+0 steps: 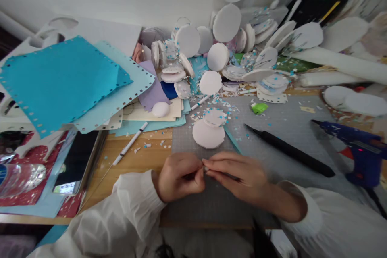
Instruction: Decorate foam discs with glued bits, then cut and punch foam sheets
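Over the front of the grey cutting mat, my two hands meet fingertip to fingertip. My left hand is closed, its thumb and curled forefinger pinched together. My right hand pinches from the other side with thumb and fingers. Between the fingertips shows a small whitish piece, mostly hidden and too small to name. Just beyond the hands lies a white round disc, with a smaller disc overlapping its far edge. A thin teal strip lies beside them.
A black pen-shaped tool and a blue glue gun lie to the right. Many white discs and star confetti crowd the back. On the left are blue punched sheets, a white pen, a phone and a bottle.
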The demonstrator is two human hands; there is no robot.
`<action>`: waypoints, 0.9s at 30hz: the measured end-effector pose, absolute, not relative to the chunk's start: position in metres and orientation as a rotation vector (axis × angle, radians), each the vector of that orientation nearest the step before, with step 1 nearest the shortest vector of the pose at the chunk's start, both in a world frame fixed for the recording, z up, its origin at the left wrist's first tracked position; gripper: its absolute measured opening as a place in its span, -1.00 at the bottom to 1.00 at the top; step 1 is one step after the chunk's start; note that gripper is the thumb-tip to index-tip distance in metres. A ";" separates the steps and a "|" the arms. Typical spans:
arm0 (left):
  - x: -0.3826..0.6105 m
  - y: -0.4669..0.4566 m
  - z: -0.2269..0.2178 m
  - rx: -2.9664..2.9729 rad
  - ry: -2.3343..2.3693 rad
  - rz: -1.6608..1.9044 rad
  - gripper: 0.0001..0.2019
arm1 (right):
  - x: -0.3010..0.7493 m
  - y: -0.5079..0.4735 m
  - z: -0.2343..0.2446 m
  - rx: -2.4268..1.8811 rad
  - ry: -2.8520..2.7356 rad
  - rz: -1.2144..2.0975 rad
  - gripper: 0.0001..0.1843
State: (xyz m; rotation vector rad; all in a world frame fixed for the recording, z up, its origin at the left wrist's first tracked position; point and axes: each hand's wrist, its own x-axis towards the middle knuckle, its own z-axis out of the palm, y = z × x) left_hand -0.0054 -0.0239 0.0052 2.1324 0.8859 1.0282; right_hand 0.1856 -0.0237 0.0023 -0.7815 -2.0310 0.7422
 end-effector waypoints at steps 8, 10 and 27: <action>0.002 -0.029 0.010 1.631 0.927 0.933 -0.62 | 0.186 -0.025 0.007 -0.744 -1.986 0.788 -0.77; 0.001 -0.028 0.011 1.547 0.886 0.888 -0.58 | 0.185 -0.025 0.007 -0.737 -1.916 0.888 -0.78; -0.013 -0.016 0.014 1.943 0.767 1.121 -0.90 | 0.176 -0.023 0.001 -0.914 -0.645 2.361 -0.64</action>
